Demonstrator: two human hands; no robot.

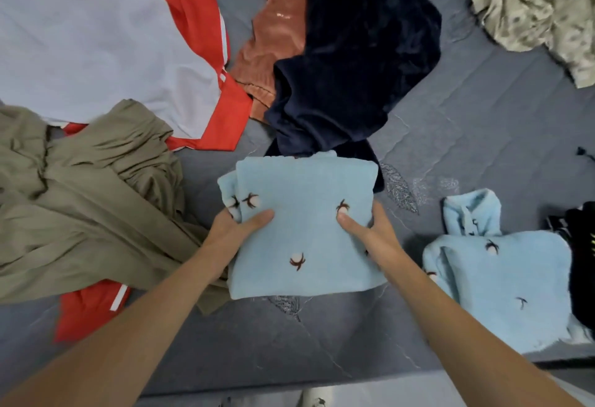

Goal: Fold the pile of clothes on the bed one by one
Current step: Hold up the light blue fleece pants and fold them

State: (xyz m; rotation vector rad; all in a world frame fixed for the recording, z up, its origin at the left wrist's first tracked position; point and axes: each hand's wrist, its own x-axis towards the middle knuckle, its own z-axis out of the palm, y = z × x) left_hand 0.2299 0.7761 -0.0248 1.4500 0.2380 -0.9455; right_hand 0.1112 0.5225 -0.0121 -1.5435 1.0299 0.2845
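both hands, left hand [240, 224] and right hand [370, 229], grip a folded, fluffy light-blue garment [306, 229], thumbs on top. a matching light-blue top [502, 287] lies right on the grey bed [450, 149].

No text, label, brand name, number or sign can be read anywhere. The folded light-blue fleece garment [302, 223] carries only small brown-and-white embroidered motifs, not letters. Right of it, the black item [579, 239] at the picture's edge shows pale marks too small and blurred to read.
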